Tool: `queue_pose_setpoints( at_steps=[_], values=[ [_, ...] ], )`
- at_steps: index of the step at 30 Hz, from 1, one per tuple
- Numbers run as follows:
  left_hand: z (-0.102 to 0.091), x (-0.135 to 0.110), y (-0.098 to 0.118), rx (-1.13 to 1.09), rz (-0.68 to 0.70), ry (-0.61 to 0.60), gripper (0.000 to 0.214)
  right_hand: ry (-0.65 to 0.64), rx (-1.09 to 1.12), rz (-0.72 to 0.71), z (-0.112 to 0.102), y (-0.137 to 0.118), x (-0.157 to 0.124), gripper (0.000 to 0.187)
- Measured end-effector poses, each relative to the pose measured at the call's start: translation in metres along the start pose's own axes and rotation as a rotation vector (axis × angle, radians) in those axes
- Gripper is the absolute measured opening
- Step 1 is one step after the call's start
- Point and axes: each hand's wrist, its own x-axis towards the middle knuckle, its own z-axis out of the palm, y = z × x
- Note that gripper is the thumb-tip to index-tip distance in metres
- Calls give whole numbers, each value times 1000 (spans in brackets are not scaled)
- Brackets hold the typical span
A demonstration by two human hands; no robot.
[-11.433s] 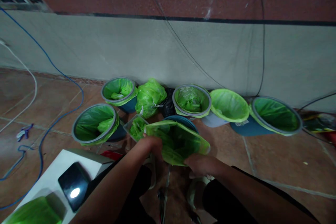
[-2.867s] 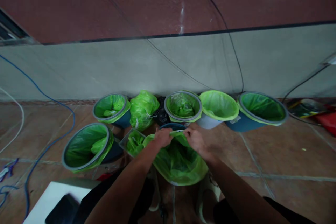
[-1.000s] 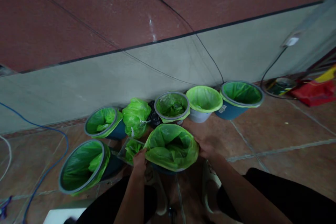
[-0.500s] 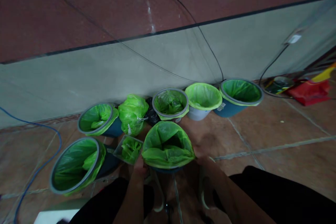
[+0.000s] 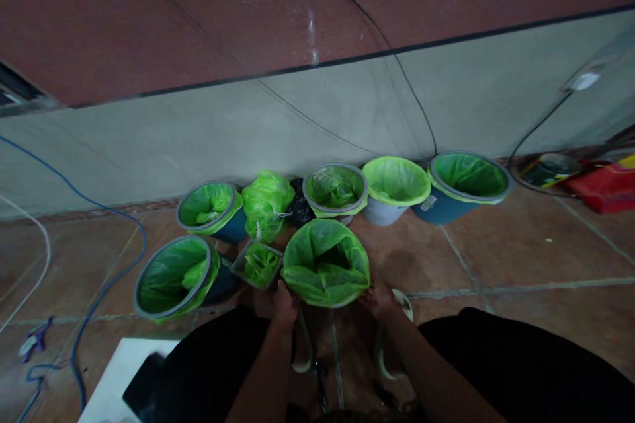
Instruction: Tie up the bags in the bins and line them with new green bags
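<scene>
Between my knees stands a bin lined with a light-green bin liner (image 5: 325,284), its opening facing up and the liner folded over the rim. My left hand (image 5: 285,304) is closed at the liner's lower left edge. At its lower right edge, my right hand (image 5: 380,299) is closed too, its fingertips on the folded liner. The bin's body is mostly hidden beneath the liner. Just left is a small square bin (image 5: 256,266) with crumpled green plastic inside.
Along the wall stand a grey-rimmed round bin (image 5: 335,188), a white bin (image 5: 384,213), blue bins (image 5: 436,208) and a knotted green bag (image 5: 268,205). Another lined bin (image 5: 173,277) tilts at left. A blue hose (image 5: 106,287) crosses the tiles; a red object (image 5: 602,186) lies right.
The view has turned slightly left, so the bins appear further right. The liner's sides, earlier stretched outward to points at both hands, now sit rounder against the rim.
</scene>
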Motion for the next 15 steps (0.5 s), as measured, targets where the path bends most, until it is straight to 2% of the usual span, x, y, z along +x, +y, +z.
queue_pose_setpoints(
  at_steps=[2,4,8,11,15],
  values=[
    [0,-14,-2,-71,-73,-3,34,-1,229,135,-2,6,-11,31],
    [0,-29,-5,-116,-123,-43,29,-31,353,186,-3,11,-23,23],
    [-2,-55,-12,-97,-123,-99,12,-136,364,164,0,14,-45,16],
    [-3,-64,-18,-62,-103,-112,3,-143,351,150,4,10,-56,12],
    [-2,-63,-22,-19,-60,-103,14,-92,335,156,8,7,-60,2]
  ],
)
